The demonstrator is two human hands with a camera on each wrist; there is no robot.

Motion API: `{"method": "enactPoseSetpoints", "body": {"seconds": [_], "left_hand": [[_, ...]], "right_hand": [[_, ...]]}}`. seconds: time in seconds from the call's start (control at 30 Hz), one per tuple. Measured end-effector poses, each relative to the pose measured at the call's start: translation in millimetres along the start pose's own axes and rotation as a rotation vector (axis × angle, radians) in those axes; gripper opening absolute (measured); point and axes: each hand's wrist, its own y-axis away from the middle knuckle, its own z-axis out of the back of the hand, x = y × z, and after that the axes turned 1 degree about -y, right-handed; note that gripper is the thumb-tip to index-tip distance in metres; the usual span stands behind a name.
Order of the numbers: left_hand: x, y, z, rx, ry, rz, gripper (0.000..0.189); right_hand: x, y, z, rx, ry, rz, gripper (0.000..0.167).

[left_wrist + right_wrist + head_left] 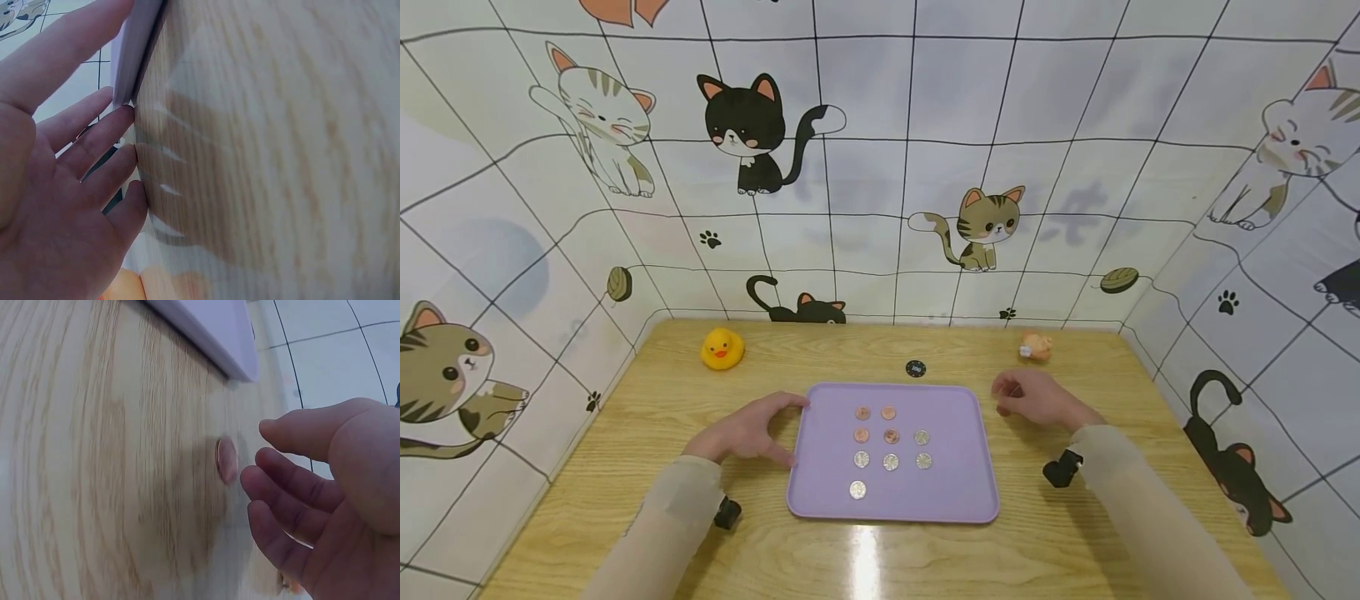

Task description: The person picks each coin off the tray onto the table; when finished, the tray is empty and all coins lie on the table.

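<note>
A lilac tray [958,483] lies on the wooden table with several copper coins [862,412] and silver coins [891,462] spread in loose rows. My left hand [758,429] is at its left edge, thumb and fingers spread; in the left wrist view the fingertips meet the tray's side. Right of the tray, my right hand [1036,397] hovers low over the table with loosely bent fingers. Just off its fingertips a copper coin [226,460] lies on the wood, apart from the hand in the right wrist view.
A yellow rubber duck [722,349] sits at the back left. Behind the tray lies a black round chip [915,368] marked 100. A small pinkish-orange figurine [1035,347] stands at the back right. Cat-printed cloth walls [865,183] enclose the table's back and sides.
</note>
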Motion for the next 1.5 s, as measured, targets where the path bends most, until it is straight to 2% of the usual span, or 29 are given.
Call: {"method": "enactPoseSetpoints", "body": {"seconds": [0.4,0.8,1.1,1.4,1.5], "left_hand": [[0.0,0.5,-0.1,0.003,-0.004,-0.008,0.094],[-0.2,3.7,0.2,0.012,0.001,0.004,0.094],[2.4,1.5,-0.1,0.009,-0.028,-0.009,0.094],[1.8,2.4,0.9,0.014,-0.031,0.004,0.095],[1.2,2.4,0.9,0.017,-0.031,0.015,0.095]], "right_hand": [[39,-12.3,-20,-0.006,0.102,0.159,0.012],[85,-37.0,-52,0.076,0.063,0.280,0.013],[104,-55.2,-71,0.115,0.099,0.262,0.017],[119,-68.9,-89,0.110,0.117,0.273,0.006],[123,-71.1,-94,0.102,0.122,0.247,0.005]]}}
